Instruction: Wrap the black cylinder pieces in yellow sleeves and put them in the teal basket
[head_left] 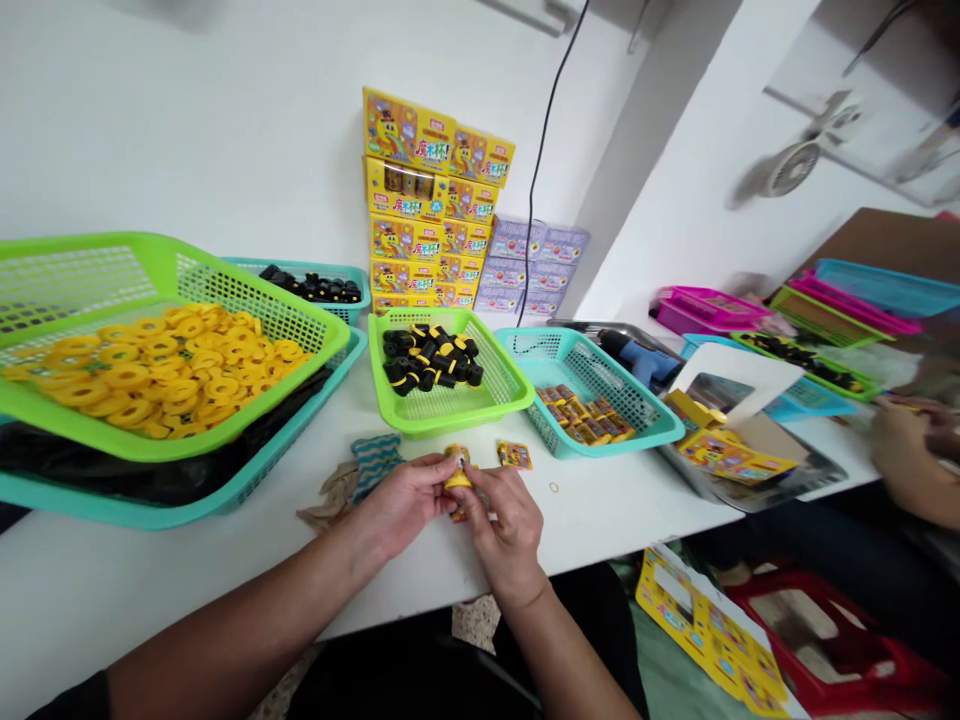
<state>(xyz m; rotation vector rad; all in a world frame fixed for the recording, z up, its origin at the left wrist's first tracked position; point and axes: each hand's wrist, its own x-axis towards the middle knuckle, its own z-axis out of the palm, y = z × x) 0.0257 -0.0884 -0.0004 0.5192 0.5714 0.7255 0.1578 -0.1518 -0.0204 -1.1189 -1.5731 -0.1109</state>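
My left hand [405, 503] and my right hand [504, 527] meet over the white table's front edge, fingers pinched on one small yellow toy piece [457, 468]. A small printed packet [514, 455] lies just behind my right hand. A folded striped cloth [373, 456] lies beside my left hand. Behind them stands a green basket [444, 408] of black-and-yellow rolls [430, 359]. To its right, a teal basket [654, 418] contains several small printed packets [586, 416].
A large green basket [180, 265] of yellow rings [161, 365] rests on a teal tray [247, 478] at left. Stacked yellow boxes [431, 200] stand against the wall. Another person's hands [911, 440] work at far right beside more coloured baskets [847, 300]. A red stool [840, 640] stands below.
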